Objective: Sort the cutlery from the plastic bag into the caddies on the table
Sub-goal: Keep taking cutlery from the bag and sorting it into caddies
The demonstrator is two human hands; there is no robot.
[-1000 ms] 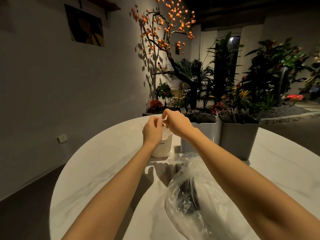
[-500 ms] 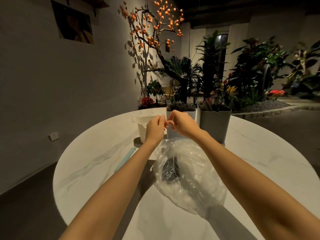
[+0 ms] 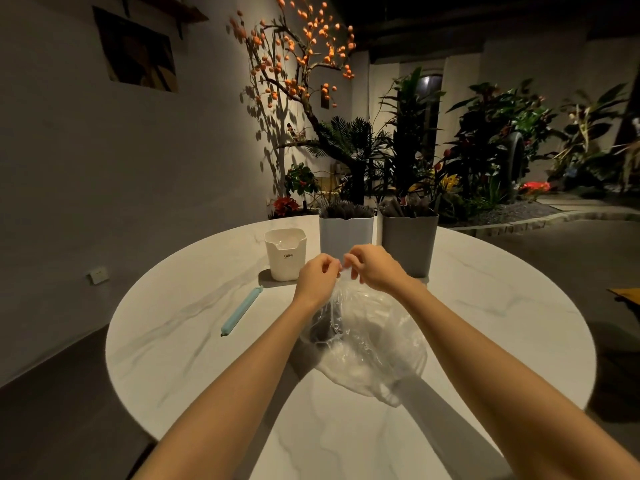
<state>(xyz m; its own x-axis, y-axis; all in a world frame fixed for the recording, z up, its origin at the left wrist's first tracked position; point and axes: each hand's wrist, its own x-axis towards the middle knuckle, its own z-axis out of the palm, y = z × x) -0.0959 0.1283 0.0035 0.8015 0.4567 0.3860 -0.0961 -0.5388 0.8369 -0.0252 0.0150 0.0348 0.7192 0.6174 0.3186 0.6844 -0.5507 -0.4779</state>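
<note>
The clear, crumpled plastic bag (image 3: 367,337) holding dark cutlery (image 3: 323,329) lay on the round white marble counter (image 3: 194,348), in front of two tall grey plastic caddies (image 3: 346,233). Left hand (image 3: 317,280) and right hand (image 3: 372,266) both pinched the bag's top edge. A small white tub (image 3: 285,254) stood left of the caddies.

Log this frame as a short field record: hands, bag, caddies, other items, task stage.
left hand: pinches the bag's top edge
right hand: pinches the same edge, opposite side
plastic bag: clear, on the round marble table, dark cutlery inside
caddies: white caddy, light grey caddy and dark grey caddy, both greys holding dark utensils
other: light blue bag clip left of the bag
stage: bag being opened, no cutlery out
</note>
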